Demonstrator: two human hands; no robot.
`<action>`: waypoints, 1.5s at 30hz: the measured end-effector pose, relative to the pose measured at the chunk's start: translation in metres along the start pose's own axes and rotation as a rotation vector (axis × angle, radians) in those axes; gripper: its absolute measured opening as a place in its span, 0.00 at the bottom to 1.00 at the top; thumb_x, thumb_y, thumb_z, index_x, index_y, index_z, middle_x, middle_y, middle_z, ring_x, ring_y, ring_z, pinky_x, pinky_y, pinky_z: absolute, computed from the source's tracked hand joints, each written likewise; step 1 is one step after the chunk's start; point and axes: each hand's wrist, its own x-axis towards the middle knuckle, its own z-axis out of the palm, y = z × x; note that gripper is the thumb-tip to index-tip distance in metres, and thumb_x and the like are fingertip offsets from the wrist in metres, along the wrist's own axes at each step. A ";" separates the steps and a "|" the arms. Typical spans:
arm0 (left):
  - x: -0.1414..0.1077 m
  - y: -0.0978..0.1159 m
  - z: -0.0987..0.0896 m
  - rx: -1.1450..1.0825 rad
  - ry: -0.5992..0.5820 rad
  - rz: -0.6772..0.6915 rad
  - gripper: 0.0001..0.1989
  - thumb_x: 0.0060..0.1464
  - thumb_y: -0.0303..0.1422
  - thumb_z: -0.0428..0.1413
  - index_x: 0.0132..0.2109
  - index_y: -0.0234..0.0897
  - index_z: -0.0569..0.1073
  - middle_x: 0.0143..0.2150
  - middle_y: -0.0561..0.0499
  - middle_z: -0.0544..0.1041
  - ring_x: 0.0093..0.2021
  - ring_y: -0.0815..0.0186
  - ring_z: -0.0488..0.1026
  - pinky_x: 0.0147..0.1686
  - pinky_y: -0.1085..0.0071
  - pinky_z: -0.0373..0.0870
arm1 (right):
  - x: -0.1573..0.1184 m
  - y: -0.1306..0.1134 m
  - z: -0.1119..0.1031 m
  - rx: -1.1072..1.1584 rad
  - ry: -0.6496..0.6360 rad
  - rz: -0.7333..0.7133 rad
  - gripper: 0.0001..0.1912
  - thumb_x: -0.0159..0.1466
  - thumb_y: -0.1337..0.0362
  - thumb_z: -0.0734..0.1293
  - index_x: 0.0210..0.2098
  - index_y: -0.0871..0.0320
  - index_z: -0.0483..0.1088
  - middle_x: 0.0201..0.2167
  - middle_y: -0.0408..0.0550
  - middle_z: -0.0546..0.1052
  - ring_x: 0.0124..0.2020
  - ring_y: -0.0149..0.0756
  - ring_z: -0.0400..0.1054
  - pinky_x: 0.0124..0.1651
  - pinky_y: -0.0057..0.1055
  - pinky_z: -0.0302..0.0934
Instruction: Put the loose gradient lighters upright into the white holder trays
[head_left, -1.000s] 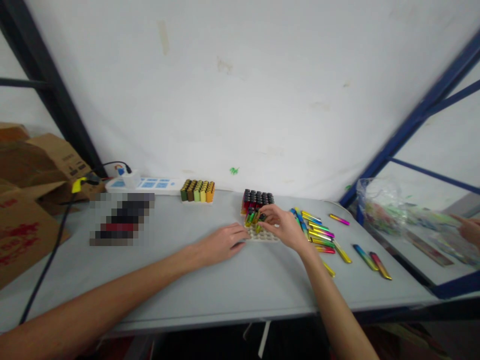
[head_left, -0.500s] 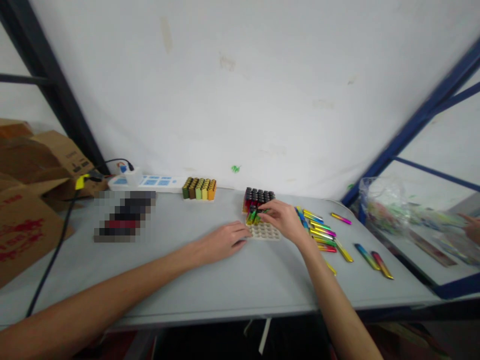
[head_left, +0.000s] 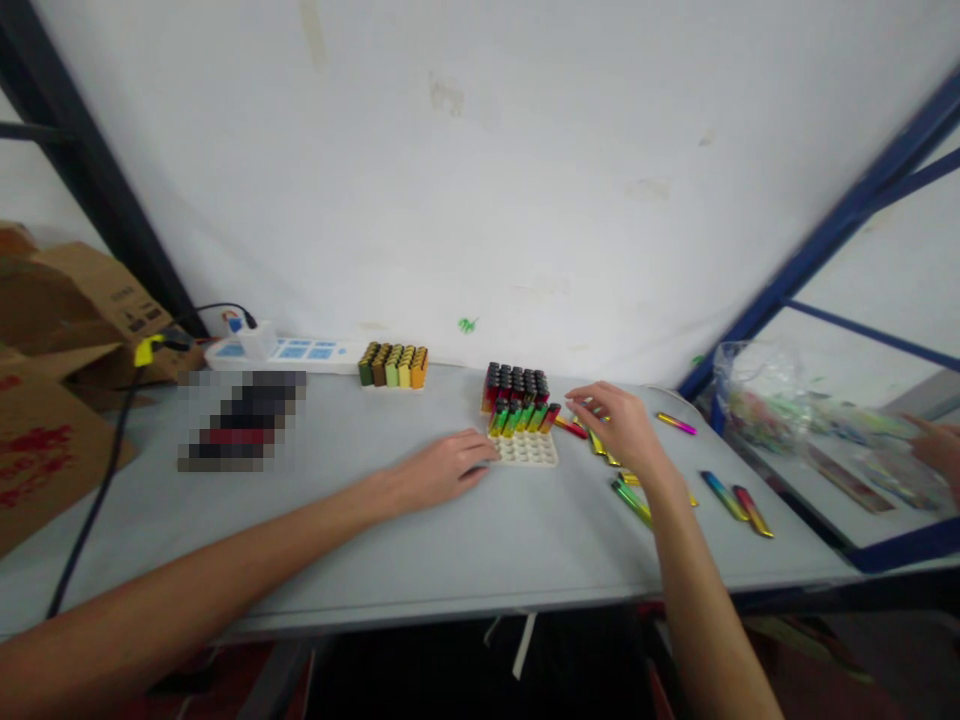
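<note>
My left hand [head_left: 450,465] rests flat on the table with its fingertips at the left edge of a white tray with round holes [head_left: 536,452]. Along the tray's back stands a row of shiny green-yellow lighters [head_left: 514,420], with a reddish one [head_left: 550,416] at the right end. Just behind is a block of dark-topped red lighters [head_left: 517,382]. To the right, my right hand [head_left: 611,425] hovers over loose lighters, its fingers bent and apart, with nothing visible in them. A red lighter [head_left: 571,428] and yellow ones [head_left: 598,443] lie beneath it.
A block of gold-topped lighters [head_left: 394,366] stands near a power strip [head_left: 307,352]. Loose lighters [head_left: 724,496] lie at right. Cardboard boxes [head_left: 60,450] and a black cable [head_left: 112,460] are at left. Beyond the blue frame [head_left: 795,270] are plastic bags and another person's hand [head_left: 934,445].
My right hand has moved right, from the tray to the loose lighters. A full row of lighters now shows where my hand covered part of the tray. My left hand stays by the tray.
</note>
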 end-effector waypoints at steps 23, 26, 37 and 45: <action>0.001 0.002 -0.003 0.005 0.000 -0.001 0.11 0.67 0.28 0.51 0.52 0.35 0.74 0.51 0.43 0.78 0.52 0.61 0.75 0.58 0.62 0.72 | -0.024 0.037 0.002 0.604 -0.330 0.239 0.21 0.61 0.47 0.71 0.42 0.59 0.72 0.37 0.49 0.78 0.34 0.36 0.75 0.39 0.34 0.70; 0.001 0.003 -0.005 0.005 -0.004 -0.005 0.10 0.67 0.28 0.51 0.52 0.36 0.74 0.51 0.43 0.78 0.52 0.61 0.75 0.57 0.62 0.72 | -0.023 0.027 -0.005 0.656 -0.340 0.243 0.22 0.59 0.47 0.73 0.42 0.59 0.74 0.41 0.50 0.78 0.32 0.33 0.73 0.36 0.33 0.70; 0.000 0.001 -0.004 0.002 0.003 0.006 0.11 0.67 0.28 0.51 0.52 0.36 0.74 0.51 0.44 0.77 0.52 0.61 0.74 0.57 0.62 0.72 | -0.014 0.008 0.008 0.437 -0.189 0.090 0.16 0.63 0.53 0.72 0.45 0.57 0.76 0.38 0.48 0.81 0.31 0.33 0.74 0.36 0.30 0.70; 0.001 0.003 -0.005 0.011 -0.014 -0.014 0.11 0.66 0.29 0.52 0.52 0.36 0.74 0.51 0.43 0.77 0.51 0.60 0.74 0.57 0.61 0.72 | -0.014 0.003 0.020 0.429 -0.260 0.058 0.14 0.64 0.55 0.71 0.45 0.56 0.73 0.39 0.48 0.81 0.33 0.35 0.76 0.39 0.32 0.73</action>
